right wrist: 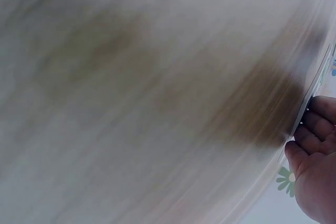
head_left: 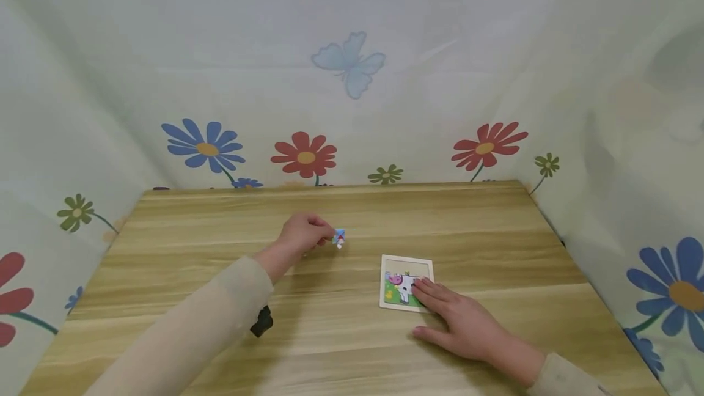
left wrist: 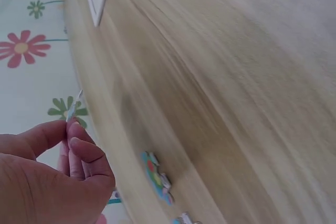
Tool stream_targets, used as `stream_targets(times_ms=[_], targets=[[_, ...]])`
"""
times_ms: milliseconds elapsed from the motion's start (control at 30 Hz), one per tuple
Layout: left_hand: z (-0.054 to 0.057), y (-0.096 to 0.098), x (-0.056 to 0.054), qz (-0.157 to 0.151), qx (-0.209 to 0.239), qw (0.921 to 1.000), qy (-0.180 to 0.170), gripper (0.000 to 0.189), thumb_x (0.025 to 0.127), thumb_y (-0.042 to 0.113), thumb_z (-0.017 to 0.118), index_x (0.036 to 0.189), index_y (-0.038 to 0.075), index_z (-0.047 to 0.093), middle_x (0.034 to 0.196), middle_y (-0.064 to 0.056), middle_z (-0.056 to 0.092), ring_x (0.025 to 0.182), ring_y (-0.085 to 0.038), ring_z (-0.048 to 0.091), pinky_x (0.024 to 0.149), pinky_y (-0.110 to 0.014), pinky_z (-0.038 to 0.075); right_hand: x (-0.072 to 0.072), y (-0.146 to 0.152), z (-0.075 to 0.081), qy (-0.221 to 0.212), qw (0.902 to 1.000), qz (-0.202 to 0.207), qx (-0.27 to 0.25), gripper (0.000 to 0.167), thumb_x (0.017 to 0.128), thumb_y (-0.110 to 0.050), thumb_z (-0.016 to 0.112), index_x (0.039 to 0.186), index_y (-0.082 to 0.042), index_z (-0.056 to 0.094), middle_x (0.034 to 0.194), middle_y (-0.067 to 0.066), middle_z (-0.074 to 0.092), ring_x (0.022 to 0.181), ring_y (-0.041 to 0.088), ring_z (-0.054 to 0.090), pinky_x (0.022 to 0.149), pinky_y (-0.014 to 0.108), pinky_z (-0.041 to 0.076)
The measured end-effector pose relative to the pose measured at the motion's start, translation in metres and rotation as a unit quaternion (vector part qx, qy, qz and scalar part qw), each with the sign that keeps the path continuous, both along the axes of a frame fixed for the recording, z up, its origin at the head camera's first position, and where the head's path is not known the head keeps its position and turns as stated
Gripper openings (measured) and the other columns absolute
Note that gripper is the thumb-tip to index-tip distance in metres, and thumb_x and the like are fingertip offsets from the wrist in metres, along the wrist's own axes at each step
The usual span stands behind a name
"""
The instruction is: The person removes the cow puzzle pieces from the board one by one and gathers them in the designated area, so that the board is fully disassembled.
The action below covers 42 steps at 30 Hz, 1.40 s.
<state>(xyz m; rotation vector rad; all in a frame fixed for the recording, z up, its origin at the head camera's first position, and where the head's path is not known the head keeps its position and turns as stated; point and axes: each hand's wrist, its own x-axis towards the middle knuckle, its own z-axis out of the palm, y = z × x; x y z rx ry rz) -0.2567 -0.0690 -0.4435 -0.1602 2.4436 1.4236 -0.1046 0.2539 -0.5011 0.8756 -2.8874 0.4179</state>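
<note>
Between thumb and fingertips, my left hand (head_left: 304, 235) pinches a small jigsaw puzzle piece (head_left: 339, 238) with blue, red and white on it, held just over the table. In the left wrist view that piece is seen nearly edge-on. To its right lies a square puzzle board (head_left: 382, 283) with a white rim and a cow picture in its lower part; the upper part shows plain backing. My right hand (head_left: 467, 322) rests its straight fingers on the board's right side, covering part of the cow. The thumb lies spread off the board.
Loose puzzle pieces, one of them multicoloured (left wrist: 156, 178) and another cut off by the frame (left wrist: 184, 220), lie on the wood-grain table (head_left: 330, 347) near the left hand. A flower-printed cloth (head_left: 247, 90) encloses the table's back and sides. A black object (head_left: 262, 321) shows by the left sleeve.
</note>
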Motion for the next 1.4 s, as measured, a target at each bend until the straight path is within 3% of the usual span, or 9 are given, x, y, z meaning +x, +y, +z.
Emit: stream_targets(times_ms=[333, 667, 1400], targets=[[-0.012, -0.010, -0.001, 0.045, -0.011, 0.9986, -0.024, 0.016, 0.081, 0.022, 0.075, 0.085, 0.008, 0.068, 0.079, -0.009, 0.068, 0.074, -0.026, 0.061, 0.068, -0.039, 0.049, 0.001, 0.001, -0.001, -0.011, 0.9999, -0.009, 0.007, 0.074, 0.084, -0.065, 0.054, 0.142, -0.019, 0.045, 0.146, -0.003, 0.040, 0.133, 0.017, 0.037, 0.099, 0.043, 0.040], [-0.018, -0.012, -0.004, 0.032, -0.066, 0.9972, -0.011, 0.015, 0.080, 0.019, 0.075, 0.075, 0.007, 0.068, 0.069, -0.009, 0.067, 0.059, -0.018, 0.052, 0.052, -0.028, 0.040, 0.002, 0.000, 0.000, -0.007, 0.9999, -0.009, 0.004, 0.074, 0.084, -0.064, 0.055, 0.141, -0.018, 0.047, 0.146, -0.003, 0.040, 0.133, 0.018, 0.038, 0.098, 0.044, 0.041], [-0.012, -0.012, -0.003, 0.019, -0.057, 0.9981, -0.016, 0.014, 0.084, 0.018, 0.070, 0.082, 0.004, 0.070, 0.075, -0.010, 0.069, 0.064, -0.021, 0.060, 0.055, -0.029, 0.044, 0.003, -0.002, 0.002, -0.015, 0.9998, -0.009, 0.001, 0.074, 0.083, -0.063, 0.057, 0.141, -0.017, 0.046, 0.146, -0.002, 0.040, 0.133, 0.018, 0.037, 0.098, 0.043, 0.041]])
